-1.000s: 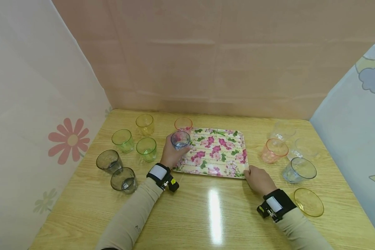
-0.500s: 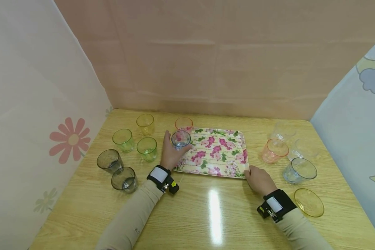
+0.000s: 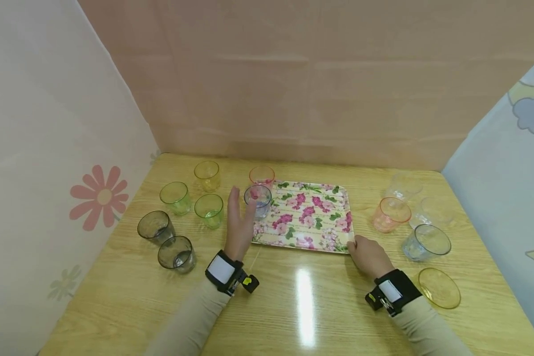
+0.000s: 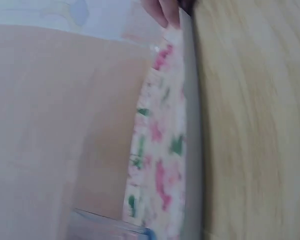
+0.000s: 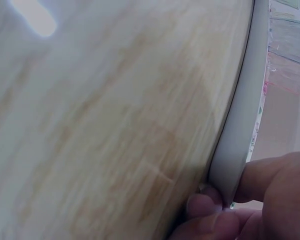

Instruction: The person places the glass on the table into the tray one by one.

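Note:
A patterned tray [image 3: 309, 232] with pink flowers lies on the table. A clear blue-rimmed glass [image 3: 262, 211] stands upright on its left end, and a pink-rimmed glass [image 3: 262, 174] is just behind that one at the far left corner. My left hand [image 3: 239, 228] is beside the blue-rimmed glass, fingers extended, holding nothing; its thumb overlaps the glass in the head view. My right hand [image 3: 369, 256] grips the tray's near right corner. In the right wrist view the thumb [image 5: 262, 177] and curled fingers pinch the tray's rim [image 5: 235, 155].
Left of the tray stand a yellow glass [image 3: 208, 180], two green glasses [image 3: 209, 215] and two dark grey glasses [image 3: 178, 257]. On the right are a pink glass [image 3: 388, 220], clear glasses [image 3: 431, 212], a blue-grey glass [image 3: 422, 247] and a yellow glass [image 3: 440, 289].
My left hand has let go of the blue-rimmed glass and drawn back to the left, toward me. The glass stays on the tray. My right hand keeps its hold on the corner.

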`<action>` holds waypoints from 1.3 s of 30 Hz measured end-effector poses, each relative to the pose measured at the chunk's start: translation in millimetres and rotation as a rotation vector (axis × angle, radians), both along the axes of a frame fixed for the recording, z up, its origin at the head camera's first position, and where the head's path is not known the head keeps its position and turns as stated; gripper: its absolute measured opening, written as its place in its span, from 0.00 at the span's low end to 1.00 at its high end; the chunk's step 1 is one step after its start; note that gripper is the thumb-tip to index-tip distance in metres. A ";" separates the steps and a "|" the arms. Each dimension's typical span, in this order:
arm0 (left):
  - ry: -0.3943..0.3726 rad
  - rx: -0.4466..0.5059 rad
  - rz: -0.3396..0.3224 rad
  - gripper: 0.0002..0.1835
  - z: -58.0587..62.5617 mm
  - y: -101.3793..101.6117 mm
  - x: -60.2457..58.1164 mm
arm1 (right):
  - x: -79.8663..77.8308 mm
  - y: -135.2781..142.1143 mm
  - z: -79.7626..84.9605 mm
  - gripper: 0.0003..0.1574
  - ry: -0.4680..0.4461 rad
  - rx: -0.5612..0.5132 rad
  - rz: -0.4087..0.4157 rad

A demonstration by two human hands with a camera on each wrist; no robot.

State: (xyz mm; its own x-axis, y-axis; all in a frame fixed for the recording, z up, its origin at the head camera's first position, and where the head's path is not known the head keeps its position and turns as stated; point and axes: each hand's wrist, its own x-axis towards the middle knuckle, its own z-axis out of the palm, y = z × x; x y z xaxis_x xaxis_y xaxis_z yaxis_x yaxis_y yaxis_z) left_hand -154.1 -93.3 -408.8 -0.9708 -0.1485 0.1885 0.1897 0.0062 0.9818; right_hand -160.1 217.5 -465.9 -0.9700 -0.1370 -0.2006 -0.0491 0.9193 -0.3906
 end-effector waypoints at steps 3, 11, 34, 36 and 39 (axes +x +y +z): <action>0.085 0.003 -0.013 0.32 5.4 -3.1 14.6 | 0.8 -0.5 1.0 0.18 0.008 -0.006 0.006; 0.433 -0.041 0.215 0.25 1.3 -33.0 39.7 | 1.8 -1.4 2.4 0.19 0.006 -0.012 0.001; 0.025 0.073 0.639 0.55 -50.7 -104.4 85.2 | -2.2 1.5 0.2 0.19 0.009 0.002 0.011; -0.023 0.101 0.629 0.58 -58.1 -106.1 84.4 | -1.9 1.2 0.1 0.19 0.001 -0.003 0.013; -0.090 0.136 0.607 0.62 -66.4 -108.0 83.9 | -1.7 0.9 0.3 0.18 -0.001 0.000 0.018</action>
